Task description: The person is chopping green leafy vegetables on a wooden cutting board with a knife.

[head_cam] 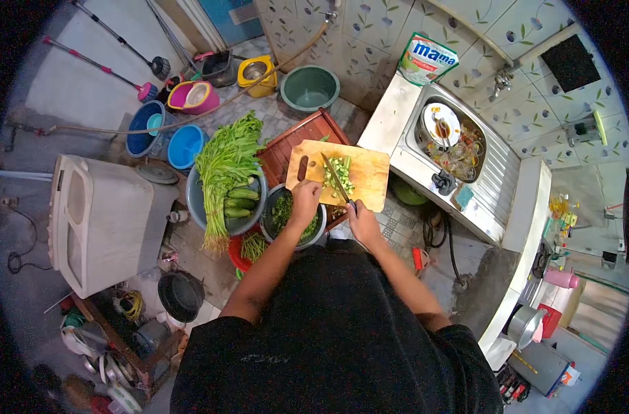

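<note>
A wooden cutting board (374,171) with a handle slot lies before me on a reddish-brown slatted stand. Chopped green vegetable pieces (344,178) are gathered on its middle. My right hand (365,222) grips the handle of a kitchen knife (335,175), whose blade lies across the pieces. My left hand (306,199) is at the board's near left edge, fingers curled; whether it holds anything is unclear. Below it stands a bowl of chopped greens (281,211). To the left, a large grey basin (194,199) holds long leafy greens (226,150) and several green gourds or cucumbers (240,202).
A red basin (235,253) with long green beans is beside the bowl. At right is a steel sink (487,176) filled with dishes. Blue tubs (186,146), a green basin (310,88) and a hose (242,94) lie beyond; a washing machine (107,217) stands left.
</note>
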Demonstrator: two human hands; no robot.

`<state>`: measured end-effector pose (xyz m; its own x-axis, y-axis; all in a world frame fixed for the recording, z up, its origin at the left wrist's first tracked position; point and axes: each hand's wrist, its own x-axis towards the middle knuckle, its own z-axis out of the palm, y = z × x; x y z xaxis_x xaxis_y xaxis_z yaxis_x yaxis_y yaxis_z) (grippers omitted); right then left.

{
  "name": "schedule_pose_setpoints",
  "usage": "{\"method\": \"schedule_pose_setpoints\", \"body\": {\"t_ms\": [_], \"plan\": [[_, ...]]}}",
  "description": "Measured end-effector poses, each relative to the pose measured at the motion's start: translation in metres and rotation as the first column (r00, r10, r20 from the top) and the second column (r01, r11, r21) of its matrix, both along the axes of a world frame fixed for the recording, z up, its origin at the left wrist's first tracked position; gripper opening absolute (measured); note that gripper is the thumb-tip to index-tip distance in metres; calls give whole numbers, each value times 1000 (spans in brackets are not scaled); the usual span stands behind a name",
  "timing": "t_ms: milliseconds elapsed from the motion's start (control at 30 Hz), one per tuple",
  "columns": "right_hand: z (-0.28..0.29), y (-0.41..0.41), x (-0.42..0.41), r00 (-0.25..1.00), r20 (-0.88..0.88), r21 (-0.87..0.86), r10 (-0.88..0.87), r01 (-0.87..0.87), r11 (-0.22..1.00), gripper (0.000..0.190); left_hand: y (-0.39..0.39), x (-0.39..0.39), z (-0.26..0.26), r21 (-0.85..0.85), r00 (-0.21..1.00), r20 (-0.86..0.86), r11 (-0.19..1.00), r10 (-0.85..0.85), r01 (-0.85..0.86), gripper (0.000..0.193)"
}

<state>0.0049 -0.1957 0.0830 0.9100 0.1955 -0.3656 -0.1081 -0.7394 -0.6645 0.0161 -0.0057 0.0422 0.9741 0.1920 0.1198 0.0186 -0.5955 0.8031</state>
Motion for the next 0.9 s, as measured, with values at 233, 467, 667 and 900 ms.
{"method": "schedule_pose_setpoints", "body": {"t_ms": [233, 467, 667, 900], "plan": [[-12, 14, -15, 998, 7, -72, 56, -56, 996, 39, 1, -5, -4, -3, 998, 65, 1000, 27, -27, 6], [-2, 26, -19, 999, 29, -73, 13, -11, 997, 35, 4, -5, -12, -21, 997, 71, 1000, 22, -21, 6], [0, 30, -18, 995, 52, -137, 85, -77, 988, 35, 9, -12, -16, -66, 997, 75, 998, 13, -8, 8], [2, 28, -19, 997, 62, -156, 50, -40, 987, 34, 6, -11, -15, -112, 998, 58, 994, 17, -11, 9]]}}
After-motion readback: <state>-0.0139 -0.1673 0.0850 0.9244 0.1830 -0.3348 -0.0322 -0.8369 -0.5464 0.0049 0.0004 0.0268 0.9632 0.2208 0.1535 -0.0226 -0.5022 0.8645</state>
